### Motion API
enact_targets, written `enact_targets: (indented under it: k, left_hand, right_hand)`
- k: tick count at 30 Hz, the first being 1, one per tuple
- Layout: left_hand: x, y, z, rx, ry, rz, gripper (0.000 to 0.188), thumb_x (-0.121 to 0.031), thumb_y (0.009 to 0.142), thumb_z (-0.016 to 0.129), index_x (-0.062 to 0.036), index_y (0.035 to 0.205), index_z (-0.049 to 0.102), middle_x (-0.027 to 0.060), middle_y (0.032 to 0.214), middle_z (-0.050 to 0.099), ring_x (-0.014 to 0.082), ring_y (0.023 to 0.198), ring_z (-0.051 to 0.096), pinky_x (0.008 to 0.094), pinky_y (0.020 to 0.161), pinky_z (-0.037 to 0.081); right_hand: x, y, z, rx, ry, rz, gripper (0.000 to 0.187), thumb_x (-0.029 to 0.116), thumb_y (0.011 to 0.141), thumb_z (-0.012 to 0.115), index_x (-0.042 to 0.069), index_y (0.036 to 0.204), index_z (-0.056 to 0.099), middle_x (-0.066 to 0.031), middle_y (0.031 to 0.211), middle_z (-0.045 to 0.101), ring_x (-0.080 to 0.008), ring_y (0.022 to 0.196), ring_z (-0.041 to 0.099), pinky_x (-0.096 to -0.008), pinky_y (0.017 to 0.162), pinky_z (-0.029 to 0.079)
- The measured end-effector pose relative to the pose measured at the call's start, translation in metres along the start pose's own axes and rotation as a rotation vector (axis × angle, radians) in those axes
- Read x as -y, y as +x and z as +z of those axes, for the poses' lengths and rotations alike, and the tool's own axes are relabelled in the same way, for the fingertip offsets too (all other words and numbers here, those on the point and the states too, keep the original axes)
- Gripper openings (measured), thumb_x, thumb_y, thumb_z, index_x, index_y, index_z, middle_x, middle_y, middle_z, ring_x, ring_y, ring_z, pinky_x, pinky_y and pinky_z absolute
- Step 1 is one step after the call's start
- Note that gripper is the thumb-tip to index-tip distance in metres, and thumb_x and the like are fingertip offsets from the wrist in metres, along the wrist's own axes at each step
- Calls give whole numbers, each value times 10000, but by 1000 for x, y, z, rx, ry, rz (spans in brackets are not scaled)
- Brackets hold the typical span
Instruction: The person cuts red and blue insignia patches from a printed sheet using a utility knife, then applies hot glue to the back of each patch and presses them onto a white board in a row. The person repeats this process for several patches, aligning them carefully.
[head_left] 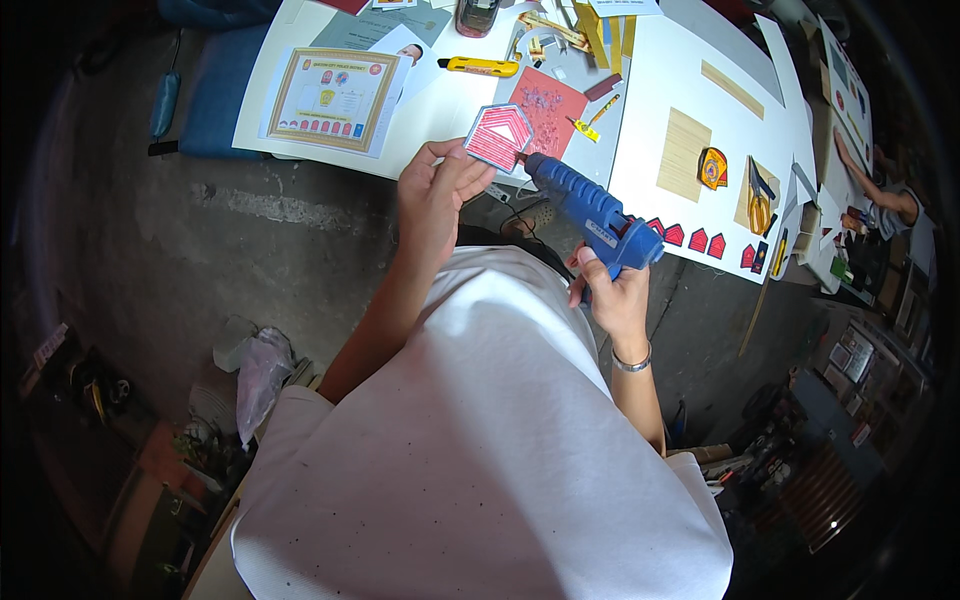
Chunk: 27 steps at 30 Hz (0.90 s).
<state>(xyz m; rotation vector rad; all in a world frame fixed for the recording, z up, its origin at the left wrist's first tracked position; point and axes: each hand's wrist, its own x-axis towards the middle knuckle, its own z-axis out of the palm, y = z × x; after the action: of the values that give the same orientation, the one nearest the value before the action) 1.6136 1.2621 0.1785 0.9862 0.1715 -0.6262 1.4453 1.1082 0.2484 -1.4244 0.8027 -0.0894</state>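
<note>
A: Progress?

B: Prob. mid-glue. Already cut to outline, red-and-white pentagon pc (495,137), w/ striped face showing. Right at nozzle end of blue glue gun (597,218); can't tell if touching or just clear.

A: And fingers?

B: On L hand (437,182), pinched on pc's near-left edge, to L of gun. On R hand (617,290), wrapped round gun's handle. Can't tell re trigger.

A: Any glue on yet?

B: Can't tell at this res. No sure bead visible, so best call gluing unfinished.

A: Done elsewhere?

B: Cut & laid out on table (648,95): small red pentagons (697,241), in a row from just beside gun's rear end off to its R. Also to R of gun, beyond row: yellow-orange badge (712,168), looking assembled, partly over thin wood sheet (683,140). Farther R of gun, scissors (760,212), idle.

A: Ref to work from?

B: Maybe gold-bordered sheet (330,97), well L of gun, w/ similar red shapes along bottom.

A: Left to do, then?

B: Prob. finish gluing held pc, press onto its mate, then fix small pentagons. Unsure which mate; maybe red sheet (562,100), just beyond gun's nozzle, but only a guess.
</note>
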Motion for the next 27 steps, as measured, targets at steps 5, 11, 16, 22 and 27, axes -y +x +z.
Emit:
enact_targets:
  k: [5, 11, 16, 22, 27]
  left_hand:
    - [-1, -2, 0, 10, 7, 2, 121, -98, 1052, 545, -3, 1120, 577, 231, 1193, 686, 314, 1106, 713, 447, 986, 584]
    - [-2, -4, -1, 17, 15, 14, 175, -93, 1069, 510, 52, 1158, 552, 265, 1206, 659, 356, 1129, 697, 473, 1000, 583]
    - [-2, -5, -1, 2, 26, -8, 180, -94, 1069, 509, 54, 1162, 550, 261, 1208, 658, 352, 1127, 698, 468, 998, 585]
    - [-3, -5, 0, -4, 19, -3, 185, -101, 1066, 515, 52, 1162, 554, 256, 1207, 660, 351, 1127, 698, 463, 997, 585]
    - [-3, -4, 0, -12, 1, 4, 136, -92, 1052, 536, 7, 1134, 581, 217, 1173, 695, 305, 1096, 717, 443, 981, 587]
  right_hand:
    - [1, 0, 0, 4, -30, -15, 259, 99, 943, 622, -82, 1121, 573, -132, 838, 659, -159, 487, 613, -266, 409, 481]
    - [2, 3, 3, -42, 29, -5, 286, 71, 920, 644, -99, 1137, 568, -113, 805, 648, -140, 483, 608, -264, 400, 475]
    - [3, 4, 3, -49, 25, -17, 278, 74, 922, 645, -102, 1125, 575, -113, 796, 650, -143, 484, 611, -264, 403, 474]
    - [1, 3, 2, -52, 7, -9, 280, 76, 917, 651, -101, 1120, 577, -108, 798, 652, -138, 480, 608, -262, 411, 473]
    - [-2, -2, 2, -7, -37, -17, 242, 81, 945, 623, -82, 1117, 576, -127, 831, 660, -152, 498, 616, -269, 418, 488]
